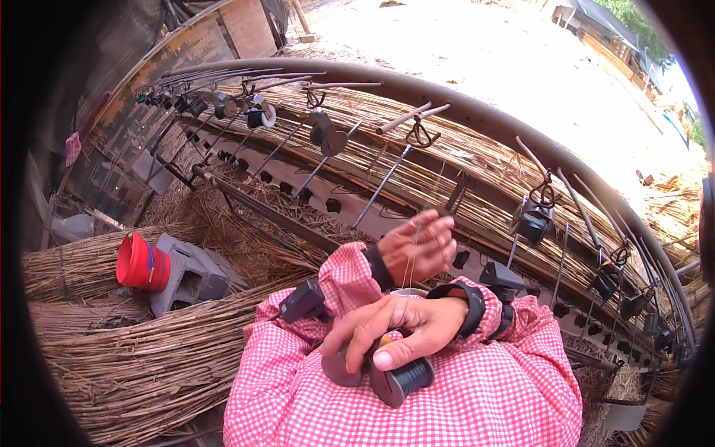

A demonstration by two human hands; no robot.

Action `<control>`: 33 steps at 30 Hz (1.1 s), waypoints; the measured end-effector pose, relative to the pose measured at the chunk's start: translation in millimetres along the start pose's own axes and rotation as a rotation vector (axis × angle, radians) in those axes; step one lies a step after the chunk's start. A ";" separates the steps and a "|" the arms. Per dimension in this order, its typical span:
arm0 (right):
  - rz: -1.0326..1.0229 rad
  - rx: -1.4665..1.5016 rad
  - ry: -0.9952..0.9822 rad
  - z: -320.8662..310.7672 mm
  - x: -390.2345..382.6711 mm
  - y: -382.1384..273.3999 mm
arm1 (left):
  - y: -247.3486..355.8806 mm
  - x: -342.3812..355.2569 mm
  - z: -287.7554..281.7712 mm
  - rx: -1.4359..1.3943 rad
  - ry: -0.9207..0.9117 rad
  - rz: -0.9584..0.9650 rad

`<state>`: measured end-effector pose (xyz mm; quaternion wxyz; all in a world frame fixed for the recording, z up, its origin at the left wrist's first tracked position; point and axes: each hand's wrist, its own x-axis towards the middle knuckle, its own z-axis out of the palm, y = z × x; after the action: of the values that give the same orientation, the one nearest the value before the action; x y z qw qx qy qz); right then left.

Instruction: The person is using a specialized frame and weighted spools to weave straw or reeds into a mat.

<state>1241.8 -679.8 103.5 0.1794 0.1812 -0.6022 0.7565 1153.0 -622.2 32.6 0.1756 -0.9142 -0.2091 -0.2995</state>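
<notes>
Clasps a dark-wound spool (pixel 414 378) over the pink gingham garment (pixel 484 391) with the right hand (pixel 406 328), thumb and fingers bent around it, and holds the left hand (pixel 418 247) up beyond, fingers loosely curled, cannot tell whether pinching the thin thread (pixel 408 274).

Dark spool (pixel 410 378) partly covered by right hand (pixel 406 328), building (pixel 607 37) cut off above
</notes>
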 end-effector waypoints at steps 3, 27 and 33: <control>0.108 0.332 0.281 -4.1 -21.7 -10.9 | -61.6 4.8 -0.4 0.934 -0.314 -0.203; 0.545 0.088 1.514 -174.5 -107.6 41.2 | -89.4 12.3 71.0 -0.274 -0.110 -0.616; -0.016 -0.268 1.603 -158.1 -136.3 16.6 | -56.5 -24.9 49.5 -0.286 0.030 -0.435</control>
<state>1343.1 -536.2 -10.4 0.5818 -0.4342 -0.3749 0.5766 1130.7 -559.0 -9.4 -0.0210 -0.8587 -0.3537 -0.3703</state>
